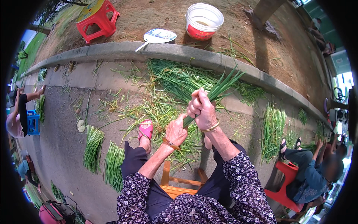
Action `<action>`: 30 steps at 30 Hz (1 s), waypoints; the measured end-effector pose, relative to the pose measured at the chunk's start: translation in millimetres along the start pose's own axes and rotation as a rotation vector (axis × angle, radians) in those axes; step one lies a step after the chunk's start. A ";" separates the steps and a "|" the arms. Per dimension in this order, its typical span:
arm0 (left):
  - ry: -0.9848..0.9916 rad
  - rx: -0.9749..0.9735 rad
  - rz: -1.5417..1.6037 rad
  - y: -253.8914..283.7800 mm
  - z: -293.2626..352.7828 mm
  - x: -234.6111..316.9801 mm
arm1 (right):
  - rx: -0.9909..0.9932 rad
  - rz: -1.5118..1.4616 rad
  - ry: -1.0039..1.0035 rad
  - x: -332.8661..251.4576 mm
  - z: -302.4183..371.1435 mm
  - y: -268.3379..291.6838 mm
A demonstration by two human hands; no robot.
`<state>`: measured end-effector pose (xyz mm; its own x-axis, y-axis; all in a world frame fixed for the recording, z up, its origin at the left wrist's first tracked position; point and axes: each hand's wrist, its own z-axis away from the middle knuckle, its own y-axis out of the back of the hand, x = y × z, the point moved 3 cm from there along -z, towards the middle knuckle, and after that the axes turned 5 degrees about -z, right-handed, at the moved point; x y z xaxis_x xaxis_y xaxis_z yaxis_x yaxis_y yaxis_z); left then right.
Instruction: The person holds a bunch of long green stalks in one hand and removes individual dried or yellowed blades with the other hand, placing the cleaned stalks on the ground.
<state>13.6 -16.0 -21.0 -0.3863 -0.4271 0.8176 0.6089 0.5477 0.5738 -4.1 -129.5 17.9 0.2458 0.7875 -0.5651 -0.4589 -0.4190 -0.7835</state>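
In front of my knees I hold a small bunch of long green chives [225, 85], its leaf tips fanning out to the upper right. My right hand [203, 112] is closed around the bunch, thumb pointing up. Just below, my left hand [176, 131] grips the lower end with bent fingers. A large heap of chives [173, 79] lies beyond my hands against the kerb. Loose green and yellowed leaves [160, 108] are strewn over the pavement around my pink sandal [145, 128].
Sorted bundles lie to my left [113, 166] and right [273, 130]. Past the stone kerb [123, 47] are a red stool [97, 20], a hand fan [159, 36] and a white bucket [204, 20]. People sit at both sides, one on a red chair [285, 186].
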 end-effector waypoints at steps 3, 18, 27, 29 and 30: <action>-0.042 0.070 0.094 -1.8 -2.0 4.8 | 0.040 0.038 -0.042 4.2 5.0 -3.9; 0.074 -0.007 0.006 7.5 -0.8 6.3 | -0.003 0.181 -0.037 6.0 2.2 -6.9; 0.224 -0.442 0.454 -2.1 2.6 1.9 | 0.010 0.395 -0.060 -4.3 -8.1 5.0; 0.362 -0.570 0.633 -3.5 6.7 0.4 | -0.005 0.453 -0.037 -5.4 -9.1 5.2; 0.470 -0.643 0.753 -1.2 9.0 5.8 | -0.009 0.485 -0.022 -7.6 -9.4 3.6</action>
<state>4.4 -12.7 -16.6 0.4560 -0.4468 0.7697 0.8786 0.3641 -0.3091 0.4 -141.2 16.9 -0.0127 0.5098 -0.8602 -0.5085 -0.7440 -0.4334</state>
